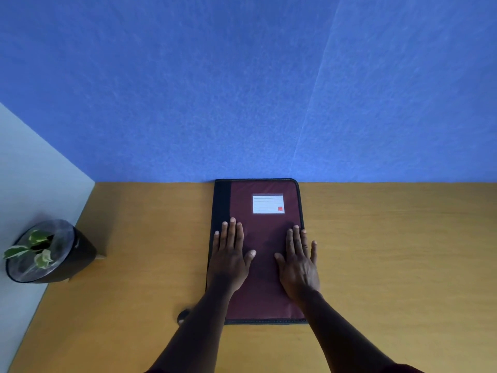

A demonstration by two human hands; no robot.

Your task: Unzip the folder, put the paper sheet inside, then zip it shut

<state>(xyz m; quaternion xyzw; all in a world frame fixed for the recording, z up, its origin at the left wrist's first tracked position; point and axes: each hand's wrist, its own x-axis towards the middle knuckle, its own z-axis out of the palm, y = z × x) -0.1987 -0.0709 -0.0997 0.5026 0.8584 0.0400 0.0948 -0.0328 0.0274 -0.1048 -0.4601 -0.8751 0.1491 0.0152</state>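
Two hands lie flat, fingers spread, on the closed maroon zip folder: the left hand near its black spine, the right hand by its zipped edge. It lies on the wooden table, its far end touching the blue wall. A potted plant stands at the table's left edge.

No text, number or brand can be read anywhere. The only label is a white card in a clear pocket on the far part of the maroon folder; it carries ruled horizontal lines with nothing written on them. A small red mark sits in the card's near right corner, perhaps a logo, but too small and blurred to make out.
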